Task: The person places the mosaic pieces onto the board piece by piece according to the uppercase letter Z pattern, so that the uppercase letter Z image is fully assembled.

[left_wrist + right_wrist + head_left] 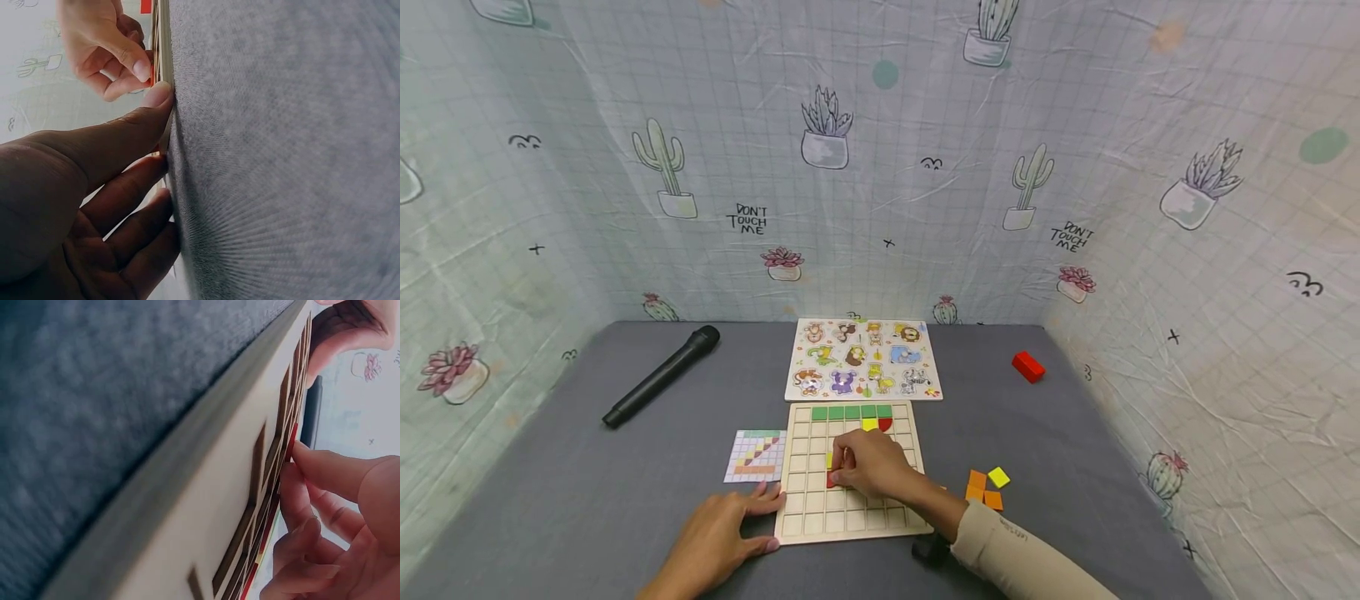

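Note:
A wooden grid board (814,523) lies on the grey table. Along its far row runs a line of green tiles (852,412), with a yellow tile (869,424) and a red rounded tile (885,425) just below. My right hand (872,462) reaches over the middle of the board, thumb and index fingertip pinching a red tile (292,440) down at a grid cell. Other tiles are partly hidden beneath that hand. At the near left corner, my left hand (718,525) touches the board's edge with thumb and fingertips spread.
A pattern card (752,458) lies left of the board. Orange tiles (976,483) and a loose yellow tile (998,477) lie to the right. Behind is an animal puzzle board (863,358). A black microphone (662,377) and a red block (1028,367) lie farther out.

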Available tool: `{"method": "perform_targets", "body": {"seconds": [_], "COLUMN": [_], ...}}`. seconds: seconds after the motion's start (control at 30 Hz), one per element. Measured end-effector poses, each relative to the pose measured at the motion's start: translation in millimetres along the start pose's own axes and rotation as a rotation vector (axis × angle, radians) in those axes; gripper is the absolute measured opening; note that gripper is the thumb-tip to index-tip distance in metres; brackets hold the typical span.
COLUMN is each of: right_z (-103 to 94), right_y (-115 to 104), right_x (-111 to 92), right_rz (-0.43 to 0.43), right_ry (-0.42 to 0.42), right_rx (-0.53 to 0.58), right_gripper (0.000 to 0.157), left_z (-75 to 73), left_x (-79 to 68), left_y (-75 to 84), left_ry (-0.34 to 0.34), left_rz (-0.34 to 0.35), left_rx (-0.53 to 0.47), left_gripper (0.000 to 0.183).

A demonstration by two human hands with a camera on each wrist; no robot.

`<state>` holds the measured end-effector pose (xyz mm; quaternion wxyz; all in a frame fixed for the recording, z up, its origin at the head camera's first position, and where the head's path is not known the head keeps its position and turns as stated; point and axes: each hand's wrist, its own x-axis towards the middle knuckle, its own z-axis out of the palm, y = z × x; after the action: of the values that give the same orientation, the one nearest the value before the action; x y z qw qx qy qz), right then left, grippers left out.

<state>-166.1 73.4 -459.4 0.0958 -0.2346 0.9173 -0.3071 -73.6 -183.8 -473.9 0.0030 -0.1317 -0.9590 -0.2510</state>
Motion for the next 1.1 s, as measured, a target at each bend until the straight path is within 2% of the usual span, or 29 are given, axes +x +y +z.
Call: {"method": "perform_targets", "body": {"seconds": [0.33, 0.53, 0.83, 1.1], "right_z": [-0.4, 0.9, -14.6, -37.0], "right_y": [-2.7, -2.5, 3.0, 24.5], "right_x": [-3.2, -1.7, -14.7, -34.6], "right_rz": [0.005, -0.002, -0.004, -0.027], "right_ry": [0.019, 0.032, 0.011, 0.031], "right_rx": [-0.054, -0.078, 0.021, 0.126], "right_gripper": [0.024, 0.023, 0.025, 0.023], "left_z": [-0.4, -0.6, -0.9, -1.3], "left_x": [0.4, 2.4, 2.5, 3.4], "left_y": [-0.8, -0.9, 0.5, 2.4], "left_ry": [-0.01, -0.018, -0.022, -0.036], "left_rz": [-0.005, -0.022, -0.024, -0.053], "left_rx": [-0.002, -0.016, -0.017, -0.022], "left_gripper": [0.057, 0.058, 0.057, 0.059]}}
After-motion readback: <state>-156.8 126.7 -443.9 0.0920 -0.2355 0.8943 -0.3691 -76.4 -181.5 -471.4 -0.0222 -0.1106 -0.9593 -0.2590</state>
